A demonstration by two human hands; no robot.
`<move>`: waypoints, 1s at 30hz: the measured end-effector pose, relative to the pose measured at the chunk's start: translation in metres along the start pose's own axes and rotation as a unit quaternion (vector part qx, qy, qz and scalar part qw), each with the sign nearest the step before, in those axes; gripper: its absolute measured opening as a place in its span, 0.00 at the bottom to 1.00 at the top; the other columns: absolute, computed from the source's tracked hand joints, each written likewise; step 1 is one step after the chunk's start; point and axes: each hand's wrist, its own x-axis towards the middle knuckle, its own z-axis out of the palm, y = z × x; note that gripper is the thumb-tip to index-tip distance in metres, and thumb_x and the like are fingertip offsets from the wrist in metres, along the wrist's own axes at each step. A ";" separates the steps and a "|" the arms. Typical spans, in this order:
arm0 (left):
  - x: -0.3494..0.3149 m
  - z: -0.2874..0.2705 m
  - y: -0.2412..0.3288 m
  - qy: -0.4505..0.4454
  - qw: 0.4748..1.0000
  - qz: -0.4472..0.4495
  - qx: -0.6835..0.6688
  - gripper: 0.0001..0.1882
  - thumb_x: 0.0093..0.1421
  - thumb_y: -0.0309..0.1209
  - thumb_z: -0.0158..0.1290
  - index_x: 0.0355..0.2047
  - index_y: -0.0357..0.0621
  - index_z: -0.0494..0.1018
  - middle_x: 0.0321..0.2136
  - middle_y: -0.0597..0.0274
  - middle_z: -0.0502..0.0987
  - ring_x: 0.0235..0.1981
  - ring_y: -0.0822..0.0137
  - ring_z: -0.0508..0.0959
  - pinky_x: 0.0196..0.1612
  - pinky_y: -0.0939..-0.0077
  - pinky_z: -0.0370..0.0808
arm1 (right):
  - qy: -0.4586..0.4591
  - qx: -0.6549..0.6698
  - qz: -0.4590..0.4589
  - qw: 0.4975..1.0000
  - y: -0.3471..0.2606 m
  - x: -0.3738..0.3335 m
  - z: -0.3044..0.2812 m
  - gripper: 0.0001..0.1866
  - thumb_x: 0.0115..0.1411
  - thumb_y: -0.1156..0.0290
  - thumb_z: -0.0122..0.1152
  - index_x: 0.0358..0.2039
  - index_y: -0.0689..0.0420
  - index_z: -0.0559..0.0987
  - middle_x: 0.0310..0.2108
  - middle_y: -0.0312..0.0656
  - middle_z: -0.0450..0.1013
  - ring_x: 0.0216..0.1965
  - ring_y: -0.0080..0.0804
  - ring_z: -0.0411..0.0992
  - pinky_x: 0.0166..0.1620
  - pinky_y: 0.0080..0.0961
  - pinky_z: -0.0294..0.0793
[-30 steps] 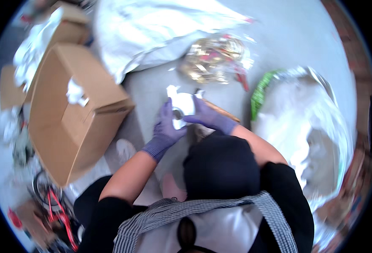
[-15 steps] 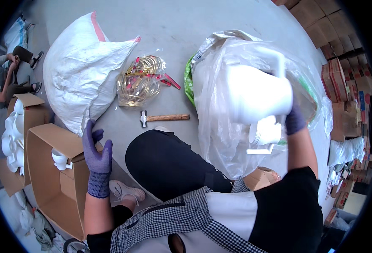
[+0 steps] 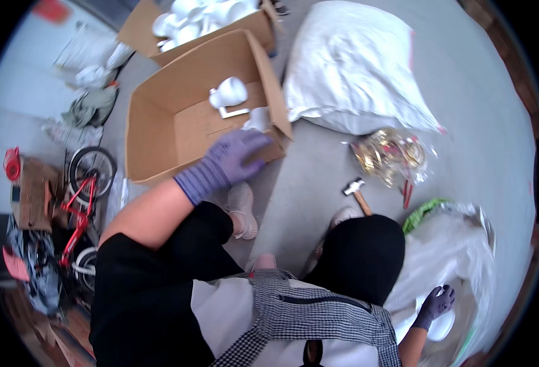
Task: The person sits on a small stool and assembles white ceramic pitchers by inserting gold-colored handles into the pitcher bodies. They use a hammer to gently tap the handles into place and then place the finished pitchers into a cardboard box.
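My left hand (image 3: 236, 160), in a purple knit glove, is at the near right corner of an open cardboard box (image 3: 159, 144). Its thumb stands apart from the fingers, beside the box's flap. Inside the box lies a white jug (image 3: 229, 93) with an angled handle; another white piece (image 3: 258, 118) is partly hidden close to my fingertips. At the lower right, my gloved right hand (image 3: 437, 303) has its fingers curled round part of a white jug (image 3: 442, 325) in a clear plastic liner (image 3: 446, 254). The liner and hand hide much of that jug.
A second box (image 3: 144, 30) full of white jugs (image 3: 190, 21) stands behind. A stuffed white sack (image 3: 349, 67) lies beyond a bag of gold-coloured rings (image 3: 391, 156), red-handled tool (image 3: 407, 194) and hammer (image 3: 356, 191). A small red bicycle (image 3: 78, 226) is at left.
The view has swung left, bringing the box toward the middle. My left hand has come to the box's near corner. The jug raised in my right hand is now low in the liner.
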 end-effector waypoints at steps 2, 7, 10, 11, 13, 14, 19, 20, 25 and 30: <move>-0.018 -0.022 -0.070 0.037 0.987 -0.155 0.012 0.26 0.55 0.35 0.58 0.56 0.47 0.72 0.55 0.48 0.72 0.53 0.48 0.73 0.58 0.57 0.69 | 0.082 0.127 -0.131 0.980 -0.068 0.008 -0.015 0.14 0.57 0.71 0.59 0.43 0.62 0.76 0.44 0.51 0.71 0.50 0.51 0.69 0.54 0.46 0.67; 0.032 0.017 -0.208 -0.054 0.950 -0.210 0.225 0.29 0.56 0.35 0.55 0.60 0.51 0.67 0.60 0.52 0.67 0.52 0.51 0.75 0.58 0.56 0.69 | -0.131 0.364 -0.339 0.858 -0.248 0.041 0.004 0.18 0.58 0.73 0.60 0.49 0.62 0.75 0.44 0.51 0.73 0.44 0.48 0.73 0.49 0.38 0.72; 0.085 0.068 -0.261 -0.137 0.927 -0.196 0.289 0.30 0.58 0.33 0.52 0.63 0.55 0.64 0.64 0.57 0.63 0.52 0.53 0.77 0.58 0.51 0.69 | -0.358 0.258 -0.273 0.855 -0.307 0.050 0.080 0.25 0.55 0.69 0.64 0.55 0.57 0.74 0.46 0.50 0.74 0.44 0.45 0.75 0.48 0.36 0.74; 0.108 0.084 -0.268 -0.179 0.914 -0.199 0.304 0.31 0.58 0.32 0.51 0.64 0.57 0.63 0.66 0.60 0.61 0.52 0.54 0.77 0.57 0.49 0.69 | -0.371 0.192 -0.289 0.861 -0.305 0.052 0.110 0.29 0.54 0.65 0.65 0.57 0.57 0.72 0.48 0.51 0.72 0.47 0.47 0.74 0.50 0.40 0.74; 0.130 0.113 -0.290 -0.192 0.898 -0.228 0.325 0.29 0.61 0.33 0.49 0.64 0.58 0.63 0.66 0.63 0.63 0.52 0.57 0.77 0.56 0.47 0.69 | -0.355 0.111 -0.342 0.863 -0.297 0.052 0.150 0.32 0.53 0.63 0.65 0.58 0.58 0.71 0.48 0.51 0.73 0.46 0.48 0.74 0.50 0.43 0.74; 0.131 0.123 -0.309 -0.177 0.895 -0.254 0.320 0.25 0.62 0.33 0.47 0.60 0.56 0.67 0.63 0.62 0.66 0.52 0.57 0.77 0.55 0.48 0.69 | -0.361 0.092 -0.345 0.862 -0.295 0.052 0.163 0.33 0.53 0.62 0.65 0.59 0.58 0.70 0.49 0.52 0.72 0.47 0.49 0.74 0.50 0.44 0.74; 0.089 0.106 -0.354 -0.166 0.851 -0.311 0.389 0.10 0.57 0.35 0.52 0.35 0.52 0.81 0.45 0.63 0.78 0.50 0.56 0.74 0.51 0.55 0.69 | -0.393 0.016 -0.333 0.857 -0.291 0.027 0.197 0.36 0.51 0.62 0.65 0.59 0.60 0.66 0.49 0.55 0.70 0.49 0.52 0.72 0.52 0.44 0.73; 0.077 0.095 -0.351 -0.128 0.865 -0.296 0.384 0.09 0.56 0.36 0.53 0.34 0.52 0.81 0.44 0.62 0.78 0.50 0.55 0.74 0.51 0.55 0.69 | -0.400 0.004 -0.322 0.858 -0.289 0.024 0.203 0.34 0.51 0.63 0.65 0.58 0.59 0.67 0.48 0.55 0.70 0.49 0.52 0.72 0.52 0.44 0.73; 0.025 -0.014 -0.298 0.106 0.934 -0.312 0.140 0.12 0.58 0.33 0.53 0.39 0.40 0.77 0.39 0.50 0.79 0.43 0.52 0.78 0.49 0.63 0.73 | -0.346 0.046 -0.296 0.889 -0.284 0.007 0.247 0.24 0.52 0.66 0.65 0.49 0.57 0.70 0.45 0.53 0.69 0.49 0.50 0.70 0.52 0.44 0.71; -0.014 -0.115 -0.153 0.341 0.902 -0.258 0.055 0.14 0.69 0.33 0.47 0.47 0.35 0.72 0.40 0.58 0.77 0.39 0.69 0.75 0.43 0.73 0.73 | -0.328 0.090 -0.273 0.900 -0.293 0.013 0.239 0.14 0.57 0.69 0.60 0.44 0.54 0.73 0.45 0.47 0.72 0.49 0.48 0.71 0.53 0.41 0.70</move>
